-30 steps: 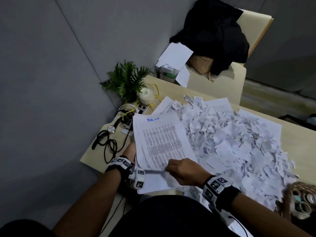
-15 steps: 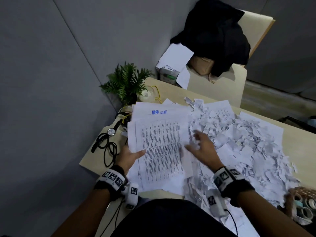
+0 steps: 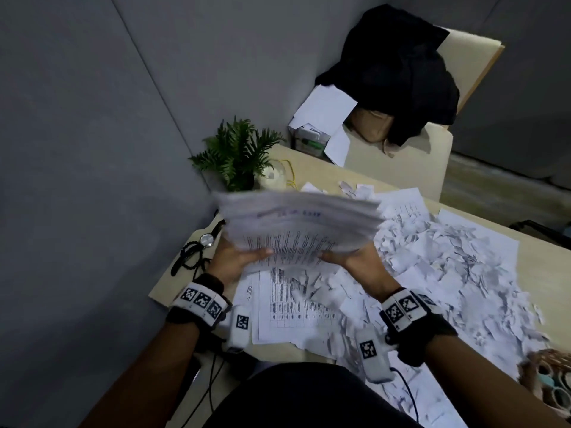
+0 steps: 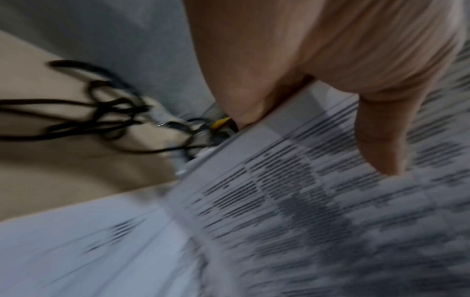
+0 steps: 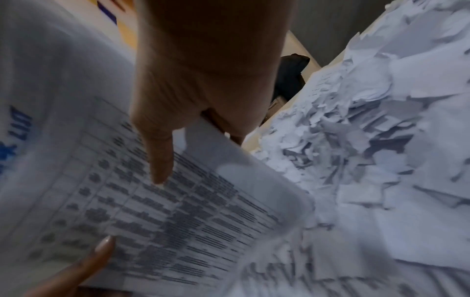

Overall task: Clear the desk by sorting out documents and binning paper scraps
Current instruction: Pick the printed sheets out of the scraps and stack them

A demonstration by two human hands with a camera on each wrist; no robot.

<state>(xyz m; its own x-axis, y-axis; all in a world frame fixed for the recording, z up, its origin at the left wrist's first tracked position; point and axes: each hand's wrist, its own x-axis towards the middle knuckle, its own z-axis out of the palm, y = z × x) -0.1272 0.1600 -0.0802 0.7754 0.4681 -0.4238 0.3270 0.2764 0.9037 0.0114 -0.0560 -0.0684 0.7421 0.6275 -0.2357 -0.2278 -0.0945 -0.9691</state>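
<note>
Both thumbs lay on top of the stack of papers (image 3: pixel 296 230), fingers curled under it — the left hand (image 3: pixel 230 261) and the right hand (image 3: pixel 360 262) pinched its near edge, lifting it above the table (image 3: pixel 553 257) beside the paper scraps (image 3: pixel 448 267).

My stack of papers (image 3: pixel 296 230): white, black tabular print, blue scribble on top. Scraps (image 3: pixel 448 273) at right of frame: white. Desk (image 3: pixel 543 257) beige. Plant (image 3: pixel 238 152) green, upper centre. Cables (image 4: pixel 76 112) black, left. Wristbands (image 3: pixel 200 304) white with black square markers.
</note>
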